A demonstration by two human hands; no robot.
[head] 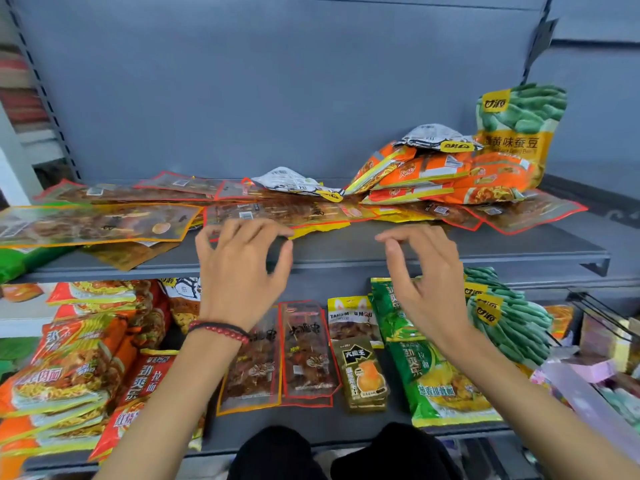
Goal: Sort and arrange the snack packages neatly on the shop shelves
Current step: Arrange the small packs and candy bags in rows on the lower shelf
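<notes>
At 9 o'clock on the upper shelf (346, 245), flat orange-edged skewer packets (93, 223) lie askew. The left hand (239, 271) hovers at the shelf's front, fingers loosely curled and holding nothing, with a red-edged packet (277, 214) just beside it at 12 o'clock. The right hand (422, 271) is likewise empty and half-spread. At 2 o'clock, orange noodle packs (433, 178) lie heaped beside an upright broad-bean bag (519, 129). The step in hand appears to be squaring the loose packets; the next move calls for gripping 1 packet's edges.

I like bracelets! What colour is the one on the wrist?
The bracelet is red and black; head view.
</notes>
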